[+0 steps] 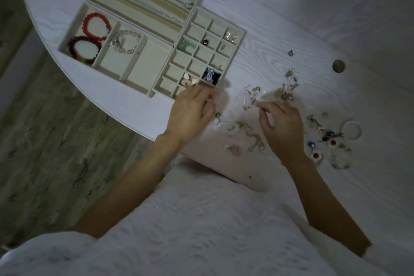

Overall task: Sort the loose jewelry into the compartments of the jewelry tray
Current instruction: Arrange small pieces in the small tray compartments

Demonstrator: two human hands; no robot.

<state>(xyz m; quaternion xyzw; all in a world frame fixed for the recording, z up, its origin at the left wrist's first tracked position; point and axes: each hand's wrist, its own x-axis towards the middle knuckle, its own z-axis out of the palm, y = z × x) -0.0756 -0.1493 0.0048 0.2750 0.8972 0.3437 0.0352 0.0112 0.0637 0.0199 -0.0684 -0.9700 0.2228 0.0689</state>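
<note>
Care with small pieces matters most here: my judgement is that each loose earring should be lifted singly, by its hook or stud, so neighbours do not tangle, and then lowered straight into one small cell of the cream, felt-lined jewelry tray [243,33] rather than dropped from above.

The tray lies on the far left of the white wood-grain table [313,6]; its grid section already holds a few pieces, and its larger left compartment holds a red beaded bracelet [96,27]. The scatter of loose earrings, beads and chains [253,101] lies to the right of the tray, spreading toward the near right edge.

The left hand [192,114] hovers at the near corner of the grid, fingers loosely curled; blur keeps me from telling whether it pinches anything. The right hand [280,125] is over the scatter, thumb and forefinger drawn together as if nipping a small pale piece, though the item itself is too small to make out.
</note>
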